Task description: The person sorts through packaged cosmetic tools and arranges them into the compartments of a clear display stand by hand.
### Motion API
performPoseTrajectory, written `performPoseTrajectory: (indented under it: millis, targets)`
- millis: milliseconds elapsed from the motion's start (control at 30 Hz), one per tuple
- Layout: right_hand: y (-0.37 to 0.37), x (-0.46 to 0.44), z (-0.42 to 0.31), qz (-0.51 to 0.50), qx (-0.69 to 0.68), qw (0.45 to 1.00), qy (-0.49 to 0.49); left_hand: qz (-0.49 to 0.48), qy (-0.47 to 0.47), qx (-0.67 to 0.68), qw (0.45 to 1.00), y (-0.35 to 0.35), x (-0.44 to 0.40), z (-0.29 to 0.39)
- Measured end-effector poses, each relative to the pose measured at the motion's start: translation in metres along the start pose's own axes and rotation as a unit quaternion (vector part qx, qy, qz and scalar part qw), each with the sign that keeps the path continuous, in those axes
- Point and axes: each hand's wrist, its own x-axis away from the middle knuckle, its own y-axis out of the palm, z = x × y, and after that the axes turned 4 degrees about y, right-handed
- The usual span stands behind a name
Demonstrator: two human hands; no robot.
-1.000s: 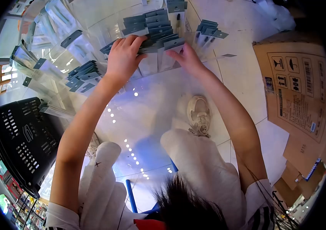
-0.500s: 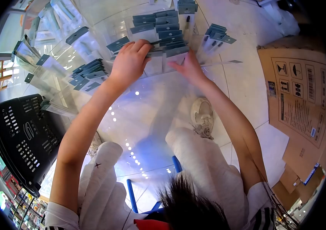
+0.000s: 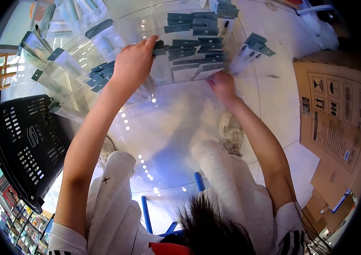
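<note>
Clear packets with dark header cards stand in rows on the floor in front of me. My left hand [image 3: 133, 63] is at the left of the middle rows, fingers curled around the dark top of a packet [image 3: 160, 50]; its fingertips are partly hidden. At the front right corner of those rows, my right hand [image 3: 224, 87] pinches the edge of a front packet [image 3: 210, 68], which leans slightly. Behind it stand more header cards [image 3: 206, 31] in stacked rows. Clear plastic, perhaps a divided tray, surrounds the packets.
More packets [image 3: 100, 76] stand left of my left hand, and a small group [image 3: 257, 44] stands to the right. A black basket [image 3: 29, 140] is at the left. Cardboard [image 3: 333, 110] lies at the right. My shoe [image 3: 231, 131] is below my right hand.
My left hand has shifted slightly left and my right hand right and nearer to me, so they are farther apart. The view has also shifted a little. The front packet now tilts.
</note>
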Motion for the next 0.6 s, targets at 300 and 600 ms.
performPoseTrajectory:
  millis: [300, 600]
  targets:
    - [-0.008, 0.031, 0.024, 0.017, -0.044, 0.998, -0.041, -0.112, 0.042, -0.046, 0.992, 0.003, 0.008, 0.001]
    - [-0.022, 0.057, 0.002, 0.026, -0.124, 0.992, 0.026, 0.18, 0.22, -0.001, 0.959, -0.006, 0.019, 0.031]
